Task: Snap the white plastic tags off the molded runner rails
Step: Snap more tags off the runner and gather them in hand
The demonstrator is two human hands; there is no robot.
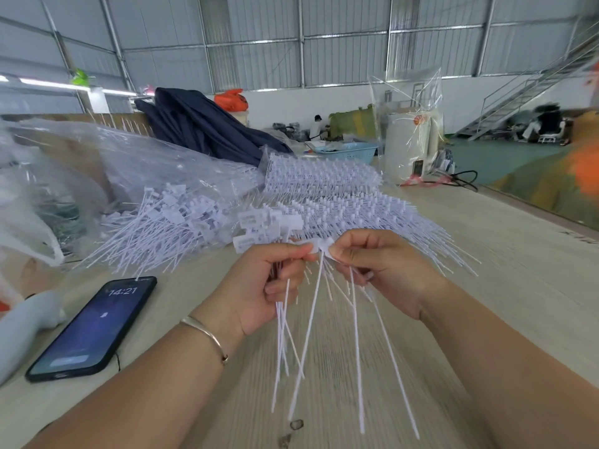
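Note:
My left hand (275, 283) grips a bundle of loose white tags (259, 228), their flat heads sticking up above the fist and their thin tails hanging down toward me. My right hand (382, 270) pinches the head of one white tag (319, 246) between thumb and forefinger, right next to my left thumb, and holds a few more tails. Behind my hands lies a stack of molded runner rails (340, 196) with tags still attached. A heap of loose snapped-off tags (168, 225) lies to the left of it.
A black phone (94, 328) lies face up at the left on the pale wooden table (518, 270). Clear plastic bags (81, 163) pile up at far left, dark cloth (207, 124) behind. A white cylinder in plastic wrap (408, 147) stands at back right.

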